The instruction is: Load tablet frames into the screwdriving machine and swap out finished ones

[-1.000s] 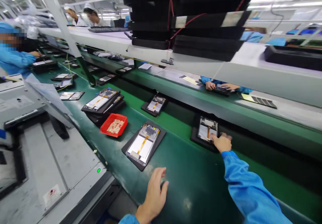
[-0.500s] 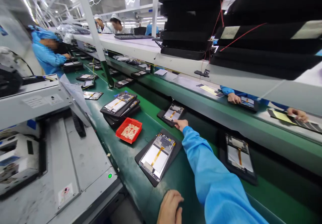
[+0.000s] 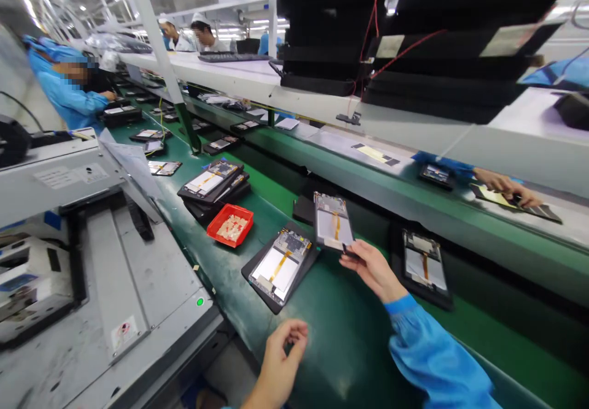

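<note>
My right hand (image 3: 370, 266) grips an opened tablet (image 3: 332, 220) by its near lower corner. The tablet is tilted above the line, its circuit board, white battery and orange ribbon cable showing. Behind it lies a black foam pad (image 3: 304, 209), partly hidden. Loosely curled, with a gap between thumb and fingers, my left hand (image 3: 281, 357) is over the green bench near its front edge and holds nothing. Ahead of that hand, a second opened tablet (image 3: 281, 263) rests on a black pad (image 3: 251, 266).
A red tray (image 3: 248, 225) of small pale pieces sits beside stacked tablets on pads (image 3: 209, 182). Another tablet (image 3: 424, 262) lies on the green belt at right. A grey machine (image 3: 151, 286) borders the left. Across the line, a co-worker's hands (image 3: 506, 185) touch a yellow-and-black strip.
My right hand has lifted the tablet off its pad and drawn it nearer. My left hand has shifted left and up. The view has turned slightly right.
</note>
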`<state>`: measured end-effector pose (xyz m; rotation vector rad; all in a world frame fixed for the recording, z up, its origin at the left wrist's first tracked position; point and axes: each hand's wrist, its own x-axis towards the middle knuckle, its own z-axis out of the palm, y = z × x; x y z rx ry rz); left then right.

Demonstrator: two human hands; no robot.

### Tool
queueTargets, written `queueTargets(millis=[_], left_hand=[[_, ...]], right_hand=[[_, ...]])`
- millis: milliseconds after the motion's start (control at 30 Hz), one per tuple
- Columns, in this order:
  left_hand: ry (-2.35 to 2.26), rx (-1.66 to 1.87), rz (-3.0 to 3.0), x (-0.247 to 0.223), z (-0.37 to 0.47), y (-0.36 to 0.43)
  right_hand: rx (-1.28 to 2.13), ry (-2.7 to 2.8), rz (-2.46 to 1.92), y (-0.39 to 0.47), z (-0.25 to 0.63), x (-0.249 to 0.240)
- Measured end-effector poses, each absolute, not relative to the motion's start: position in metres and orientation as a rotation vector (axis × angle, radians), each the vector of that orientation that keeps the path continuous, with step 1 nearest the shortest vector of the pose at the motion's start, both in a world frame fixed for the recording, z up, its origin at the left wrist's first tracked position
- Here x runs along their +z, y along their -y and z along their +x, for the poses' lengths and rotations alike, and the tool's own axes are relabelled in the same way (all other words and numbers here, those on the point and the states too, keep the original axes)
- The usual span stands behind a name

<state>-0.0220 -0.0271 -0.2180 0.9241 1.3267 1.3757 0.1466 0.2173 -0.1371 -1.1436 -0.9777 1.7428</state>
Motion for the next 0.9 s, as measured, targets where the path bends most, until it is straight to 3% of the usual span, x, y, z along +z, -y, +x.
queueTargets(millis=[200, 333, 467, 700, 900], left_hand=[[-1.280, 1.351, 0.751, -0.197, -0.028, 0.055], [-1.321, 1.330, 0.752, -0.201, -0.019, 0.067], [-1.418, 1.225, 0.950, -0.210, -0.017, 0.073], [-1.931, 0.854, 1.892, -0.219, -0.033, 0.024], [-2.043, 0.576, 2.258, -0.200, -0.050, -0.052]], right_hand=[[1.760, 0.963, -1.266, -0.060, 0.216, -0.161], [1.785, 0.920, -1.298, -0.001, 0.228, -0.184], [1.815, 0.889, -1.306, 0.025, 0.230, -0.201], [1.749, 0.930, -1.460, 0.032, 0.231, -0.209], [1.213, 1.438, -1.861, 0.023, 0.248, -0.215]])
